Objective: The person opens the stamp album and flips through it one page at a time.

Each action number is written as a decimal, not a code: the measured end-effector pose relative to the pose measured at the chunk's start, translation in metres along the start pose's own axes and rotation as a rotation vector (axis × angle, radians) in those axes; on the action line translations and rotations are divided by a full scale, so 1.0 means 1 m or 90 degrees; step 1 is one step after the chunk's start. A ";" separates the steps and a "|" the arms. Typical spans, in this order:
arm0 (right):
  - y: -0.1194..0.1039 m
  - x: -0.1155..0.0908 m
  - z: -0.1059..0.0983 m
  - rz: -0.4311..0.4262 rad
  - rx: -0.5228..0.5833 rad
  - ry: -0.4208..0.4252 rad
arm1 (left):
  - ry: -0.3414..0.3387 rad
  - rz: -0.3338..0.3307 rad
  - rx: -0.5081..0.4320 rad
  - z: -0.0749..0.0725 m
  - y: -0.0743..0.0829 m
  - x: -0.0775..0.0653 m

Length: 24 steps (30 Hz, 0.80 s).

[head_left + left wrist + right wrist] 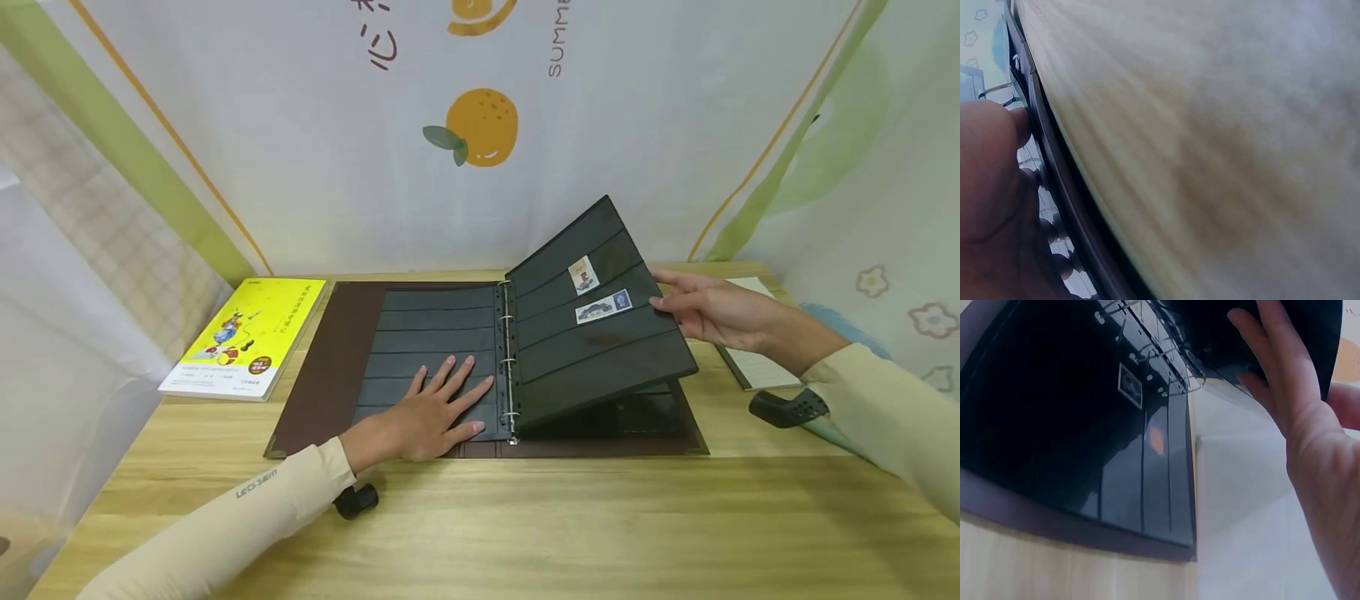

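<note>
A ring-bound stamp album with a dark brown cover (318, 367) lies spread out on the wooden table. My left hand (423, 417) rests flat with fingers spread on its black left page (438, 321). With thumb and fingers on opposite sides, my right hand (720, 312) pinches the outer edge of a raised black page (600, 358). That tilted page carries a small upright stamp (583, 275) and a wider blue-and-white stamp (604, 307). Metal rings (508, 360) run along the spine. Beneath, the right wrist view reveals another black page (1066, 437) with one small stamp (1130, 386).
Left of the album lies a yellow book (247, 333). A pale notebook (757, 367) sits at the right, partly covered by my right forearm. Behind the table hangs a white curtain (337, 183) with fruit prints. The wooden table (562, 525) extends in front of the album.
</note>
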State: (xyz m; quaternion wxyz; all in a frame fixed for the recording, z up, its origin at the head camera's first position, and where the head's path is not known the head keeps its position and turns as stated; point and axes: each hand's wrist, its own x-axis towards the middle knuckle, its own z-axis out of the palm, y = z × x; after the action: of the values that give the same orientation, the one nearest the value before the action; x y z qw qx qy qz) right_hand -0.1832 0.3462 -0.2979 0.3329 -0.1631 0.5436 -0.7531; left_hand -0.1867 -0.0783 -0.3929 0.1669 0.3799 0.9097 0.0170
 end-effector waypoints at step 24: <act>-0.032 0.029 0.041 0.123 -0.255 0.186 | 0.280 0.001 -0.286 -0.043 0.038 0.000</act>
State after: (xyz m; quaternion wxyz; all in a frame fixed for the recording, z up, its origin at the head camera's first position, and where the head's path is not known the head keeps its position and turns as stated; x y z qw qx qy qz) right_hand -0.1892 0.3036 -0.2565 0.2821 -0.0628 0.7370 -0.6110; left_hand -0.1740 -0.0473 -0.3462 0.0462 0.3211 0.8973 0.2992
